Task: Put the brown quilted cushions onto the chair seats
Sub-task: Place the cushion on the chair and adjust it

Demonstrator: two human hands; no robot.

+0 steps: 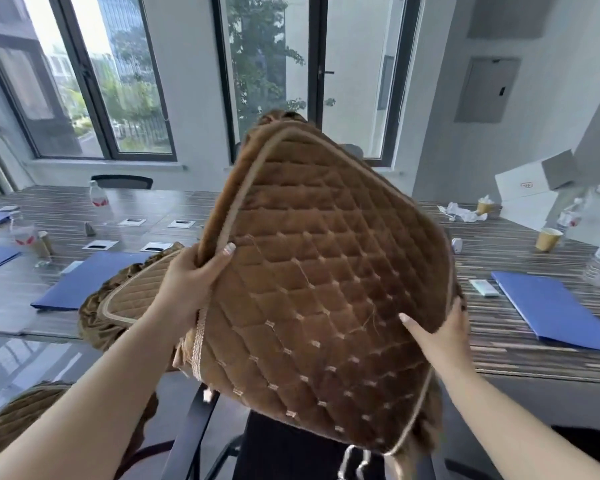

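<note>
The long striped counter (520, 344) runs across the room under the windows and serves here as a staging place: a second brown cushion (132, 299) lies on its near edge among blue folders (551, 306), water bottles and paper cups (548, 239), apparently waiting its turn. Below, close to the person, stands a dark chair (291, 452) with its black seat bare, and this looks like the target, since the cushion in hand hangs directly over it. That brown quilted cushion (326, 289) is held up in the air, tilted with its quilted face toward the camera and its far edge raised, probably so that it can be squared to the seat before it is lowered. The left hand (191, 282) grips the cushion's piped left edge, fingers (227, 252) curled over the rim, to steer that side. The right hand (444, 334) holds the lower right edge with thumb on the face and the other fingers hidden behind, carrying the weight. At the lower left, another brown cushion (18, 420) shows in part; what it lies on cannot be told. Pale tie straps (354, 462) dangle from the held cushion's lower edge above the seat.
</note>
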